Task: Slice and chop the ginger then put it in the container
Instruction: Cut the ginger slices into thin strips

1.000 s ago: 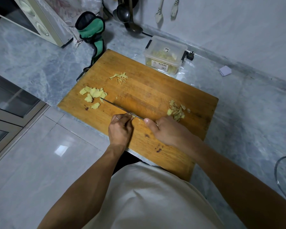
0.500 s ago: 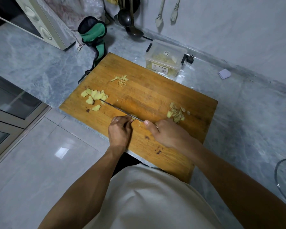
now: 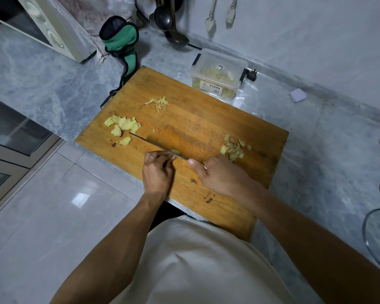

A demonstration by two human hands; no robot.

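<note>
Right hand (image 3: 219, 175) gripping knife (image 3: 154, 145) on wooden cutting board (image 3: 202, 126), left hand (image 3: 157, 170) fingers curled pinching ginger piece (image 3: 175, 152) against blade, ginger slices (image 3: 123, 126) near blade tip, lidded container (image 3: 218, 76) beyond board on tabletop (image 3: 42, 75)

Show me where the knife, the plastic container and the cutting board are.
knife (image 3: 150, 143): head view, middle of the blade.
plastic container (image 3: 217, 82): head view, front wall.
cutting board (image 3: 202, 126): head view, bare centre.

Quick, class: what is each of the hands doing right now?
Left hand: fingers curled, pinning a small ginger piece against the blade.
Right hand: gripping the knife; its handle is hidden.
</note>
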